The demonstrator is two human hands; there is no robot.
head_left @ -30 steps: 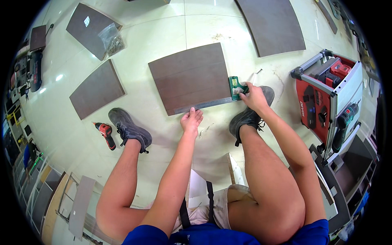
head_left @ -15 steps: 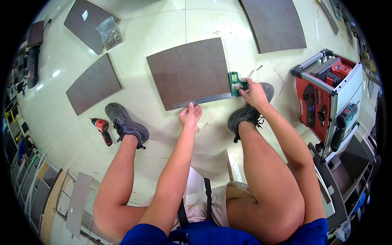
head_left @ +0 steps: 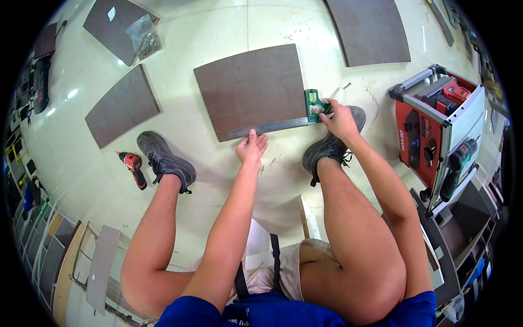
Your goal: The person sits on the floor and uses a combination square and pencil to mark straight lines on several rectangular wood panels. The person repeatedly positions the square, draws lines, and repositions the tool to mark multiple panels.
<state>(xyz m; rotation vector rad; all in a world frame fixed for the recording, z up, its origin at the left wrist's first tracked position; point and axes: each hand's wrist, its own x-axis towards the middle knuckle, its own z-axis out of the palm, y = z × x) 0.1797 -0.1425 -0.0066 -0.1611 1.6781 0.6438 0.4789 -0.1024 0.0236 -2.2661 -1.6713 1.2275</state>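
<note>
A dark brown board [head_left: 248,87] with a curved far edge lies on the floor between my feet. Along its near edge runs the steel ruler [head_left: 278,126] of a combination square, whose green head [head_left: 314,106] sits against the board's right edge. The fingers of my right hand [head_left: 342,121] pinch that green head from the right. My left hand [head_left: 251,148] is at the near edge, its thumb tip on the ruler near the left end. Its other fingers extend loosely beside the edge, apart from the thumb.
A red cordless drill [head_left: 132,169] lies outside my left shoe [head_left: 163,161]. More brown boards [head_left: 124,106] [head_left: 373,32] lie around, one under a clear bag of hardware [head_left: 145,41]. At right stands a red tool case [head_left: 422,131] with a metal frame. My right shoe [head_left: 321,152] is beside my right hand.
The whole view has shifted slightly, so the floor things sit a little higher. Both hands keep nearly the same places against the board and the square.
</note>
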